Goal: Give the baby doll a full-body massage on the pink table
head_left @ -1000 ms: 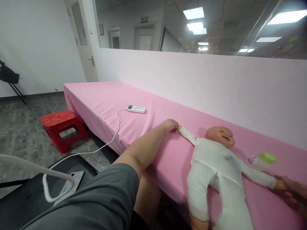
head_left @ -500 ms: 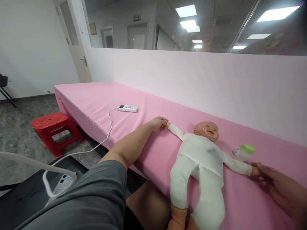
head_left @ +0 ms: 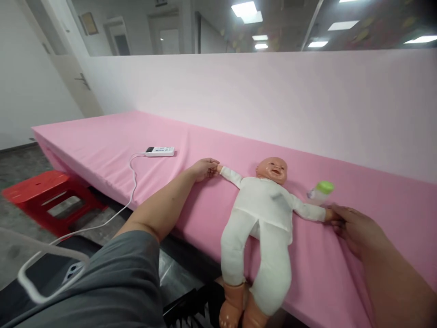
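A baby doll (head_left: 262, 200) with a white cloth body lies face up on the pink-covered table (head_left: 112, 132), its arms spread wide and its feet hanging over the front edge. My left hand (head_left: 205, 169) is closed around the doll's hand on the left side. On the right, my right hand (head_left: 353, 223) pinches the doll's other hand between thumb and fingers. A clear bottle with a green cap (head_left: 322, 189) lies just behind the doll's arm, close to my right hand.
A white power strip (head_left: 160, 151) rests on the table at left, its white cable (head_left: 133, 182) running off the front edge. A red plastic stool (head_left: 51, 196) stands on the floor at left. Behind the table rises a white wall (head_left: 239, 91) with a window above.
The view has turned to the right, so everything sits further left in the picture. Both hands keep hold of the doll's hands, and its arms remain spread.
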`<move>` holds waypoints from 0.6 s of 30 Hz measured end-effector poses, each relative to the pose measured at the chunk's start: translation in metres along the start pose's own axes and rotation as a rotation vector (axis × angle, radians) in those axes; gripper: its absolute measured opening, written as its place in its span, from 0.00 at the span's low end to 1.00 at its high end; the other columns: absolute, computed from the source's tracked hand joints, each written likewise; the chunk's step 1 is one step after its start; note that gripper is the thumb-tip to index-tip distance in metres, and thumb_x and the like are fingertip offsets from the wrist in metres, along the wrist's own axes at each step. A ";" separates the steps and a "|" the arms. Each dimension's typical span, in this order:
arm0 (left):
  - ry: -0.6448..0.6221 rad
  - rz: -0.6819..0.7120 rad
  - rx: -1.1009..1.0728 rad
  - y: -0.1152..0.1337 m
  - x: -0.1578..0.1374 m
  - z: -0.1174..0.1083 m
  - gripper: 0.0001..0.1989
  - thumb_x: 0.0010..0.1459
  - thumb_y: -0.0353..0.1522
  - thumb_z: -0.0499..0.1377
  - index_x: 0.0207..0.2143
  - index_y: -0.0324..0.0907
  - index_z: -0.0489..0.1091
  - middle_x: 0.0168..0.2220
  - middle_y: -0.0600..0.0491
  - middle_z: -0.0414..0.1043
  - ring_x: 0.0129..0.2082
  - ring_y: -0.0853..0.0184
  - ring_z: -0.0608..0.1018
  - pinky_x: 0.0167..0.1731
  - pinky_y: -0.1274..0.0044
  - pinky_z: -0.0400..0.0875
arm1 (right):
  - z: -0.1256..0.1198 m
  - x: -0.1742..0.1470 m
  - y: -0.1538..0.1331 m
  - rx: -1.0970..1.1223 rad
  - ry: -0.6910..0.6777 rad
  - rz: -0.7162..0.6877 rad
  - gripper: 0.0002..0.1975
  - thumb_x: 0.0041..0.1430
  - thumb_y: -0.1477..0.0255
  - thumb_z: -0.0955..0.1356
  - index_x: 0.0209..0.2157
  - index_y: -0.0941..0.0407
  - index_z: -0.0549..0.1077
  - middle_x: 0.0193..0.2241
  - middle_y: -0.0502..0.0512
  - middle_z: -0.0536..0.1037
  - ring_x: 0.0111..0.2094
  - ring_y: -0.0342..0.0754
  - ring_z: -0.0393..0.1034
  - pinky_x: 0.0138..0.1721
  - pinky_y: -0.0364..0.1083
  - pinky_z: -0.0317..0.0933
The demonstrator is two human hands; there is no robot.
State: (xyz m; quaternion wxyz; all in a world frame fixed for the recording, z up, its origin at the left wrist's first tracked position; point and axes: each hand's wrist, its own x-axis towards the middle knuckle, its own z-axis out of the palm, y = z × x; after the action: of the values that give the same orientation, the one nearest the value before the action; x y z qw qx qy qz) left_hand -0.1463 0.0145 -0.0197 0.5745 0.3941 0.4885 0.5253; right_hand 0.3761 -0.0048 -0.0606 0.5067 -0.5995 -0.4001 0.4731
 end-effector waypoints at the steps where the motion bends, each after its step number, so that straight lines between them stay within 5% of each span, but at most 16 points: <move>1: -0.002 0.001 0.005 0.001 0.001 0.000 0.08 0.57 0.23 0.64 0.41 0.37 0.73 0.30 0.47 0.78 0.26 0.67 0.80 0.32 0.75 0.77 | 0.002 -0.006 -0.003 0.007 -0.008 0.004 0.11 0.52 0.64 0.78 0.36 0.55 0.83 0.32 0.61 0.80 0.23 0.44 0.71 0.18 0.38 0.70; 10: 0.037 0.012 0.113 0.008 0.012 0.003 0.09 0.51 0.28 0.69 0.35 0.39 0.74 0.28 0.49 0.77 0.23 0.67 0.79 0.27 0.77 0.76 | 0.008 -0.022 -0.015 0.143 -0.130 -0.023 0.09 0.59 0.67 0.75 0.36 0.59 0.80 0.27 0.58 0.78 0.23 0.42 0.68 0.22 0.39 0.70; 18: 0.091 0.055 0.133 0.005 0.018 0.005 0.11 0.47 0.28 0.69 0.35 0.39 0.75 0.27 0.51 0.76 0.24 0.68 0.78 0.28 0.77 0.77 | 0.017 -0.031 -0.021 0.148 -0.072 -0.071 0.10 0.62 0.66 0.74 0.32 0.58 0.78 0.26 0.56 0.77 0.23 0.42 0.65 0.22 0.40 0.67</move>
State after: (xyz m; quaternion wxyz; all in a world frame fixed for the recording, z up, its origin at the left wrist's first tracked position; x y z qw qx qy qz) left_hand -0.1434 0.0331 -0.0161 0.5097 0.4205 0.5367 0.5247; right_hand 0.3524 -0.0269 -0.0359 0.5515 -0.5285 -0.4030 0.5042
